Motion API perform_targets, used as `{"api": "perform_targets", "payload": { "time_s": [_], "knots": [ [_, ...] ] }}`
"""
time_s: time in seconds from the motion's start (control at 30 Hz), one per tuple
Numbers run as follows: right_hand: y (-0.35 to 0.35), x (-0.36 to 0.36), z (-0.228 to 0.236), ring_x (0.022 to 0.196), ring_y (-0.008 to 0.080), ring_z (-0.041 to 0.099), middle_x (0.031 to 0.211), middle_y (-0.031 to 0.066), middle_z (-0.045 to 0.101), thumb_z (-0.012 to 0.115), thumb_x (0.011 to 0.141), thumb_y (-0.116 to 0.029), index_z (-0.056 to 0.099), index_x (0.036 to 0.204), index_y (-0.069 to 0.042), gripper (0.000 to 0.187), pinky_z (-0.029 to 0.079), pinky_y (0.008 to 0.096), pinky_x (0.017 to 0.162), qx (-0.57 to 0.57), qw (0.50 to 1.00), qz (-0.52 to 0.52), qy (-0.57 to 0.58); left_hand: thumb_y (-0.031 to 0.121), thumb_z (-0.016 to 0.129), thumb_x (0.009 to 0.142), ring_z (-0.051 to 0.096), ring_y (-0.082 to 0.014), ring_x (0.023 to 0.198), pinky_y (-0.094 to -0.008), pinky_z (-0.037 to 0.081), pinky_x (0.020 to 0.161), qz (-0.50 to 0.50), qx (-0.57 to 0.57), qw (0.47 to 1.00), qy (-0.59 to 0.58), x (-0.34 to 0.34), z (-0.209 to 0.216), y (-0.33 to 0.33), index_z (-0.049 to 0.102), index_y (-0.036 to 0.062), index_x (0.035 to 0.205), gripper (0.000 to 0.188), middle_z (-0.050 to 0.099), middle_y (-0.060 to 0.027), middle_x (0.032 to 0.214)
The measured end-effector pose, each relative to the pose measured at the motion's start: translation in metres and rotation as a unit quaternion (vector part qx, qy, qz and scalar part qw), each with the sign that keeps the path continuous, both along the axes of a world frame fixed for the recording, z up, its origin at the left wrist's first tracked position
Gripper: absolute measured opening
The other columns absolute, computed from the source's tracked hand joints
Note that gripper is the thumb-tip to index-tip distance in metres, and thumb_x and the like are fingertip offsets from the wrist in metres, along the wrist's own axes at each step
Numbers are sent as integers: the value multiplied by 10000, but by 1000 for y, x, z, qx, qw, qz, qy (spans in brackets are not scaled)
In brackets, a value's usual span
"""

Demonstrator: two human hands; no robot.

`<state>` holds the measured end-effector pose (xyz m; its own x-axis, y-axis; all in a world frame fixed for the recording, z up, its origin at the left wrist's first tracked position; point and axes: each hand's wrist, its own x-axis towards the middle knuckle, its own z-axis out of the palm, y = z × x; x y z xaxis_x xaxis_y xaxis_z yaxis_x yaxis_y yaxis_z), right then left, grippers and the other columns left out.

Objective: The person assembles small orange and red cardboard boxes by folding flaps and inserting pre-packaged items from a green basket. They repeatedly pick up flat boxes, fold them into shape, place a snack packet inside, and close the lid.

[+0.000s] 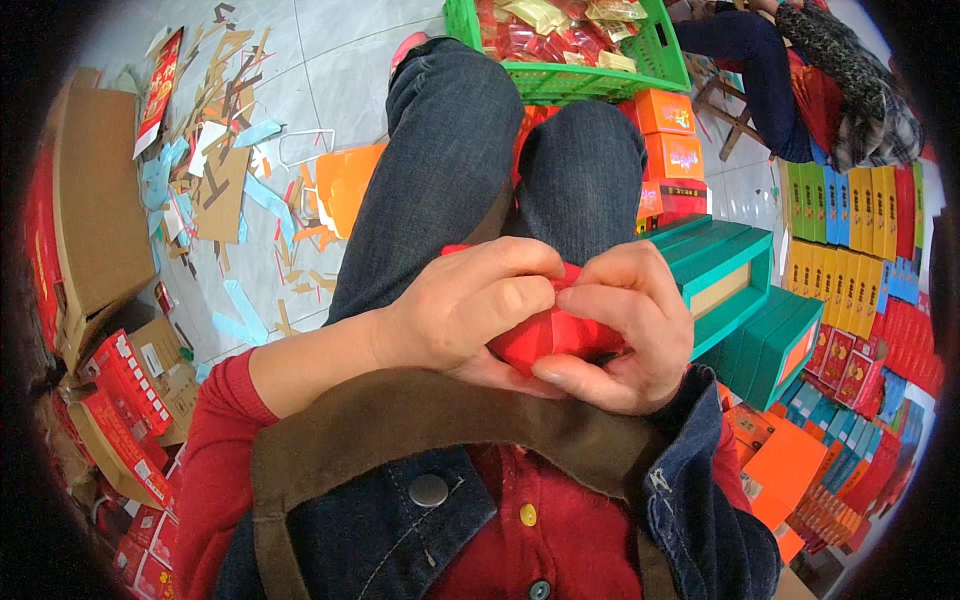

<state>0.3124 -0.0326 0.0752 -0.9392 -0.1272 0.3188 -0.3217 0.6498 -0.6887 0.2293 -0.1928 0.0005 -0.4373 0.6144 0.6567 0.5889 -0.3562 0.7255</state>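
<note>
A small red box [548, 335] sits in both hands, low over the person's lap, just in front of the knees [520, 150]. It is folded card with flat sides, and most of it is hidden by fingers.

The left hand [470, 305] curls over the top left of the box, thumb and fingers pressed together and pinching its upper edge. The right hand [625, 330] wraps the right side and the bottom, with its thumb lying under the box and its fingers bent over the top. The two hands touch each other above the box.

There is little room here. Close on the right are teal boxes [735, 275], near the right hand. Behind them are orange boxes [672, 140], and rows of yellow, green and red packs [860, 250] fill the right edge. A green crate [570, 75] stands past the knees at the top. On the left, the tile floor [330, 70] has paper scraps [215, 170] on it, with a brown carton [95, 200] at the left edge. Another person [800, 70] sits at the top right corner.
</note>
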Motion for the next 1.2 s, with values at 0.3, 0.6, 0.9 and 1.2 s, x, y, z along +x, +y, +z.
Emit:
{"api": "perform_targets", "payload": {
  "time_s": [0.3,0.6,0.9,1.2],
  "knots": [
    [-12,4,4,630,260,510,696,109,528,709,616,-83,564,685,-46,165,408,324,577,-1,989,-134,-53,255,831,567,606,-350,856,-407,508,749,-11,-71,997,-1,1,-2,-2,520,-1,1034,617,587,-172,971],
    [4,13,-7,817,275,560,930,154,576,763,654,-262,636,921,-24,379,447,354,715,0,996,-90,-3,245,835,559,620,-356,880,-395,518,768,4,-127,992,-2,0,-6,0,538,0,1063,634,604,-176,992],
    [4,37,-21,1235,250,439,1368,175,393,670,813,-279,228,1407,-1,791,370,404,1019,-567,782,-220,-138,257,695,672,631,-321,944,-409,502,795,231,-70,950,200,-9,10,12,573,15,1045,462,621,-175,1035],
    [19,10,-37,1139,205,523,1286,142,490,629,773,-28,211,1429,-29,777,425,351,967,-561,790,-175,-175,276,674,814,518,-290,1134,-415,411,953,208,-138,962,-107,-41,9,-22,447,12,1289,588,520,-173,1230]
  ]
}}
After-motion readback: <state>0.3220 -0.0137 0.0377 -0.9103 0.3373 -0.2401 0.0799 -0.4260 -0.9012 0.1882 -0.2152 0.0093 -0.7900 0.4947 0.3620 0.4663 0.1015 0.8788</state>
